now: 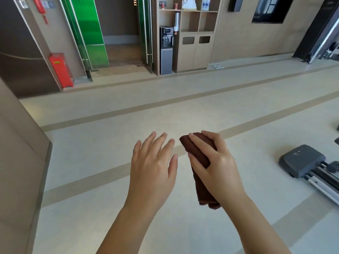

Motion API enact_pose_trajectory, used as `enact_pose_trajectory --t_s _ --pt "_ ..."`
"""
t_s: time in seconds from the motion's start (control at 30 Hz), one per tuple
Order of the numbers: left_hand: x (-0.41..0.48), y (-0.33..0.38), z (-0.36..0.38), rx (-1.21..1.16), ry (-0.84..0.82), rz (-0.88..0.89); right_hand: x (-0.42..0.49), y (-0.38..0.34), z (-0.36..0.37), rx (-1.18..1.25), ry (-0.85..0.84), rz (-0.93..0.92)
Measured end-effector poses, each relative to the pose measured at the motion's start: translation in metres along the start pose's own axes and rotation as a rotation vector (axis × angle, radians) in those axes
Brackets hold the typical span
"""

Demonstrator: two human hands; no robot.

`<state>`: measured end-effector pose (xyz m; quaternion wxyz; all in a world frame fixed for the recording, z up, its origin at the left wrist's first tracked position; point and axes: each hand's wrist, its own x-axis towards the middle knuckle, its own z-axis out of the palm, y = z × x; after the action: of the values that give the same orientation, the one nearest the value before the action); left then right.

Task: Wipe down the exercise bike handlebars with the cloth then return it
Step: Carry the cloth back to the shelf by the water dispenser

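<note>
Step, judged: carry phase. Cloth (pixel 197 149) in hand, no bike or handlebars in view; can't tell if outbound or returning.
R hand (pixel 218 167) curled round the folded brown cloth, mid-air over floor (pixel 110 143).
L hand (pixel 152 167) spread, empty, just beside cloth, not touching.
Next: locate handlebars, hold grip firm.
Count: 1 cloth, 2 hands, 1 grey rail machine (pixel 300 160) at floor's R edge.

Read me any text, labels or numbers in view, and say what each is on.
Nothing here reads clearly.
On the red cabinet: yellow label, too blurred.
On the grey machine base: white marks, too small.
On the shelf bottles: labels too small.
On the cloth in the right hand: no print visible.
</note>
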<state>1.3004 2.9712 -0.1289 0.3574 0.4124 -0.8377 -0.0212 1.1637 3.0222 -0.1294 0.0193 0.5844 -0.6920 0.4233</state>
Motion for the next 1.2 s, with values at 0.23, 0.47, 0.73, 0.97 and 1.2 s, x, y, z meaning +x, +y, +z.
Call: enact_pose_trajectory --t_s 0.23,0.47,0.73,0.97,1.2 --pt "0.112 -0.052 0.078 -0.033 -0.056 0.023 0.123 0.055 0.058 0.026 0.049 0.038" --pt "0.273 -0.096 0.193 -0.009 -0.055 0.076 0.287 0.16 0.11 0.048 0.124 0.068" --pt "0.465 -0.125 0.299 -0.039 -0.054 0.089 0.479 0.249 0.154 -0.001 0.109 0.042" --pt "0.596 -0.208 0.392 -0.039 -0.1 0.003 0.631 0.311 0.245 -0.019 0.059 0.022" --pt "0.754 -0.325 0.473 -0.028 -0.136 -0.034 0.812 0.352 0.364 -0.006 -0.006 0.013"
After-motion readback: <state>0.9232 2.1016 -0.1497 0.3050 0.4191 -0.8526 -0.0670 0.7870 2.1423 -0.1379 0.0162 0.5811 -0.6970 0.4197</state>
